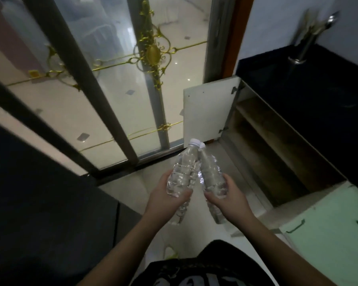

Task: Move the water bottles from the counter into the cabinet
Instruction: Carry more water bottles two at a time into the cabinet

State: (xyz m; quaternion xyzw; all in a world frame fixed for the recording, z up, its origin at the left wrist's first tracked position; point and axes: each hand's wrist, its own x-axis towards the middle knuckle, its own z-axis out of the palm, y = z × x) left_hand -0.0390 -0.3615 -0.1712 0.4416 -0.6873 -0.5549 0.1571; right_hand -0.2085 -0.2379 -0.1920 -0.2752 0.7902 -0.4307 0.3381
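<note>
Clear plastic: two water bottles, one per hand, both carried in front of the body above the floor.
Left hand (163,198): fingers wrapped around the lower body of the left bottle (183,172).
Right hand (228,200): fingers wrapped around the lower body of the right bottle (211,178).
Bottle axis: both point forward and up, away from the body; the white caps nearly touch.
Cabinet (277,145): under the black counter (310,85), door (205,112) swung open, wooden shelves visible.
Direction: the opening lies forward and to the right of both hands.
Nearer hand: the right; judged best placed to enter first.
Task state: bottles off the counter, not yet shelved.
</note>
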